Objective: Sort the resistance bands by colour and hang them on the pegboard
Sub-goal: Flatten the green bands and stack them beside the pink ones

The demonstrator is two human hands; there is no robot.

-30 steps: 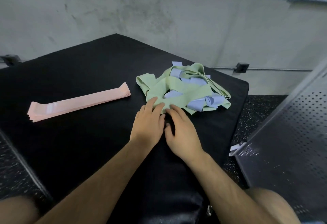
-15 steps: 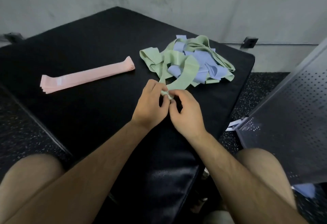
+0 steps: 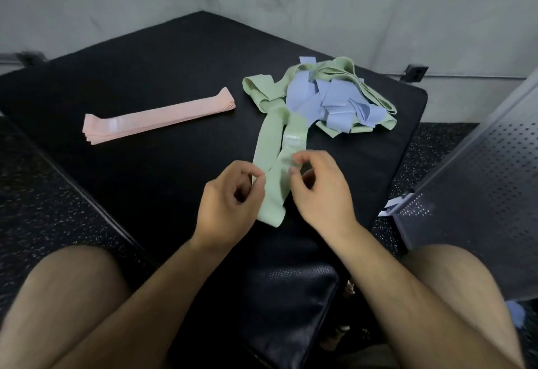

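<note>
Since half a second ago we have drawn one green band out of the tangle toward the near edge of the black pad, and our hands, then bunched together on its end, have parted a little. The band now lies in two long strands running from the heap down to us, its far part still caught under the mixed heap of green and blue bands by the pad's far right corner. Our left hand pinches the band's left edge between thumb and forefinger; our right hand pinches the right edge in the same way, other fingers loosely curled. We judge the green sorting only begun: this band is not yet free. The pink bands lie as a flat stack toward the left side, well apart from the heap. Between that stack and the green strands the pad shows bare black, room enough, we think, to lay a green pile. The perforated grey pegboard stands beyond the pad's right edge, with nothing hung on the part we see.
</note>
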